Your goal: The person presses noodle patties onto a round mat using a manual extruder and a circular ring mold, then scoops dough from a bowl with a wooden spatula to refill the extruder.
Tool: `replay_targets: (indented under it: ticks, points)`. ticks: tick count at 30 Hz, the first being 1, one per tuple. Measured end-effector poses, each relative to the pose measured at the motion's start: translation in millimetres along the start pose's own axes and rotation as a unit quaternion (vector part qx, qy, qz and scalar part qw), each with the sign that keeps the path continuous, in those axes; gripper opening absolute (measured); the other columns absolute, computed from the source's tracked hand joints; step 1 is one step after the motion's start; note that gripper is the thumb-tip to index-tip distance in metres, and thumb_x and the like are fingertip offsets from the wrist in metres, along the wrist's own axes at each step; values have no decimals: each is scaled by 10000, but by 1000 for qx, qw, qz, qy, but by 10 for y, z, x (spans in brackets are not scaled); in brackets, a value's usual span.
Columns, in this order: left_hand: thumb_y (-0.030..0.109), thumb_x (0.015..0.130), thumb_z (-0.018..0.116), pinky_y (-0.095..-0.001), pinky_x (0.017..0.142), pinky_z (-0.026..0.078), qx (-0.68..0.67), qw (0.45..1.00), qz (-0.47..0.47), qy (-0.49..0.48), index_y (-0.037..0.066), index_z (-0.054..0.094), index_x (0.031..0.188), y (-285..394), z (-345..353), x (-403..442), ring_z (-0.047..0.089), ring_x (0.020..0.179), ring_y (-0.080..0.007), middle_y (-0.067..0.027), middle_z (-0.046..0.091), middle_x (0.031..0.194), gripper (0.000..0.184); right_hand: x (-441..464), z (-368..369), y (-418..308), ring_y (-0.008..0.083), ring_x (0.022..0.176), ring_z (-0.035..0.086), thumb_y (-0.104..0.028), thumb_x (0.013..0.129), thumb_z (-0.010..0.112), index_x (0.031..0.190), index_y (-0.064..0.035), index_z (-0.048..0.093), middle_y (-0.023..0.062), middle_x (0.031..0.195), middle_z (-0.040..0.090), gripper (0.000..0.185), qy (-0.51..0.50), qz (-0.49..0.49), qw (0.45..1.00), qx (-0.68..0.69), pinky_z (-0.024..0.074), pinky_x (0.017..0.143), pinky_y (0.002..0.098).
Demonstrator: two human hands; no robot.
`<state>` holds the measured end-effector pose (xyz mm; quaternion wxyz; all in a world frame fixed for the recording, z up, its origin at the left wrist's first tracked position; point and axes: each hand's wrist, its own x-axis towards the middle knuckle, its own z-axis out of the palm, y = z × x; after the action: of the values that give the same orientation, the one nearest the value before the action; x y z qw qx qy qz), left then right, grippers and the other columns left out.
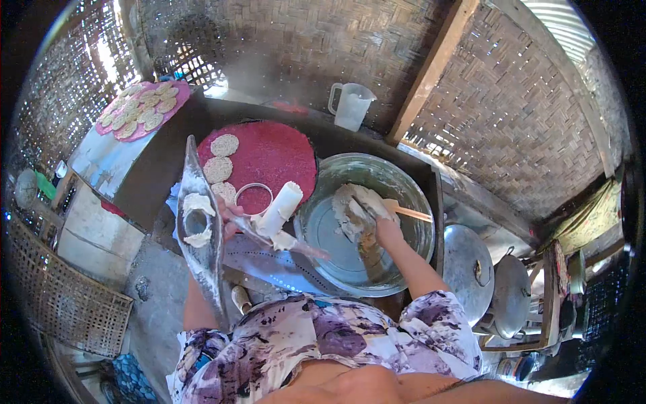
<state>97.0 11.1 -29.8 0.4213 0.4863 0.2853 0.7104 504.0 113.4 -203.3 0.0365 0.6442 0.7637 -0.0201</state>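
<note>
The left hand (231, 221) has its fingers curled around a long wooden tool (214, 269) bearing a white cylinder (281, 207), beside pale discs (219, 170) on a red round surface (276, 151). The right hand (378, 214) touches pale dough (348, 214) inside a wide metal basin (326, 246); its coated fingers seem bent, but I cannot tell whether they are clenched.

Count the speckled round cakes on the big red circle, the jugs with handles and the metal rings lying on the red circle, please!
Speckled round cakes on the red circle: 3
Jug: 1
Ring: 1
Total: 5
</note>
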Motion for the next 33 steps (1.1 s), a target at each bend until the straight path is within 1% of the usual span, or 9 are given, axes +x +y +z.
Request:
replay_targets:
  ticks: [2,6,9,15,18,21,27,30,33]
  points:
    - [162,681,736,-266,582,474,75,991,100,55,52,474,913,68,121,-38,547,732,-173,-22,448,773,367,140,204,14,361,775,608,-56,743,502,1045,-25,525,205,845,617,304,-11,14,998,52,484,684,447]
    - [198,655,762,-270,600,462,89,991,97,23,57,473,906,58,-145,-60,519,698,-158,-18,448,776,408,362,871,168,360,775,610,-55,696,565,984,-58,579,206,834,619,289,45,-69,996,26,484,687,445]
    - [195,641,769,-282,603,460,81,993,79,26,63,472,900,-23,-322,-82,518,696,-155,-18,451,774,416,272,421,-146,336,756,618,-58,680,595,880,-64,618,195,800,624,202,-83,-24,994,71,488,675,432]
    - [198,601,793,-325,619,470,51,996,63,33,71,477,874,-38,-359,-76,524,692,-159,-20,462,759,437,373,655,-216,250,570,611,-146,751,618,806,-39,621,146,664,615,120,-112,58,975,181,489,557,370]
    - [192,597,796,-329,628,481,57,995,79,9,68,486,855,-28,-281,-35,527,686,-164,-19,464,747,422,396,721,-172,188,464,551,-222,842,558,752,-27,599,111,580,571,219,-138,124,922,340,439,447,338]
    - [153,611,780,-335,655,500,35,993,108,-26,49,517,890,-92,-268,-5,548,730,-192,-49,511,797,397,421,679,-154,143,422,480,-297,896,491,693,-17,567,77,534,526,354,-207,185,821,499,363,382,316]
    - [142,627,761,-332,657,502,51,994,90,-20,50,516,903,-53,-218,-11,550,734,-189,-52,515,805,380,557,867,97,136,401,443,-372,881,507,687,0,562,62,512,499,423,-234,190,756,581,332,367,307]
    - [136,635,752,-330,657,503,66,994,87,-6,51,516,909,-12,-218,-23,551,737,-187,-53,518,809,372,544,800,142,132,405,455,-400,867,519,756,0,587,55,530,506,421,-173,123,912,350,351,368,293]
    - [130,643,743,-328,658,504,82,993,78,18,51,516,915,16,-277,-93,552,739,-186,-55,520,813,364,168,22,-177,135,394,452,-430,854,525,820,0,597,47,547,509,437,-113,161,921,336,372,373,282]
